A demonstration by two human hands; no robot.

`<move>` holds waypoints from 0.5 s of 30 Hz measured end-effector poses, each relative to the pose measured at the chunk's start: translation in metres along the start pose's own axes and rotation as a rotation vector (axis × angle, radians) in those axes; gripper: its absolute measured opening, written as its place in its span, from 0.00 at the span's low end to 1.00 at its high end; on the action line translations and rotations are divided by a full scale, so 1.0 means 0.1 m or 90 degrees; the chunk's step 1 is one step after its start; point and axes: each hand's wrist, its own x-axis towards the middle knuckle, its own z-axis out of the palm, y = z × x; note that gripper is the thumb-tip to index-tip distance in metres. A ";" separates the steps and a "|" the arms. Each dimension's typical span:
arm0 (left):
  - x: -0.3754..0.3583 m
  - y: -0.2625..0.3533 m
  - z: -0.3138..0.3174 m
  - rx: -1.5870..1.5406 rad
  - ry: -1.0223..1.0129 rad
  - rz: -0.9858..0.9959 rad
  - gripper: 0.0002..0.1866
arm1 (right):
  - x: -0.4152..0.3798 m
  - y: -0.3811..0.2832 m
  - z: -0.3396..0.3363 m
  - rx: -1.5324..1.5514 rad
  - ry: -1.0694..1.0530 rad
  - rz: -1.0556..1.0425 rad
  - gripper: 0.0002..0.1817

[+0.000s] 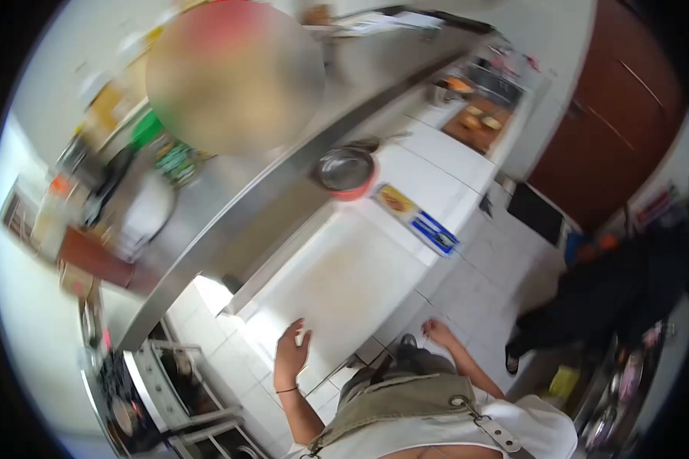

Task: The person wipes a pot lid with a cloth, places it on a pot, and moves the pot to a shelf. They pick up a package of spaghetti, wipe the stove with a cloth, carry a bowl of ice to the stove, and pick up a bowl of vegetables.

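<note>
Over the near end of a white cutting board (337, 287) is my left hand (292, 350), its thumb and fingers apart and nothing in it. My right hand (438, 332) hangs beside the counter, above the tiled floor, with its fingers loosely bent; it is small and blurred, but no object shows in it. Past the board stands a red-rimmed bowl (345, 173), and to its right lies a yellow and blue box (415, 219).
A stove (163, 386) stands at the lower left. A steel shelf (230, 222) runs above the counter's left side. Another person in dark clothes (601, 306) is at the right, near a brown door (612, 115). A wooden tray (478, 124) holds food.
</note>
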 end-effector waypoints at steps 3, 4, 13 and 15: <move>-0.47 -0.08 -0.18 -0.056 0.087 -0.023 0.17 | -0.32 -0.59 0.57 -0.297 -0.371 -0.144 0.14; -0.73 -0.04 -0.31 -0.094 0.107 -0.091 0.17 | -0.24 -0.45 0.88 -0.278 -0.526 -0.113 0.18; -4.68 -0.92 -0.67 0.113 0.710 -0.698 0.17 | -1.14 -1.33 3.44 -0.417 -1.158 0.017 0.19; -5.53 -0.67 -0.52 0.155 0.843 -0.822 0.16 | -1.63 -1.32 4.19 -0.575 -1.197 -0.130 0.18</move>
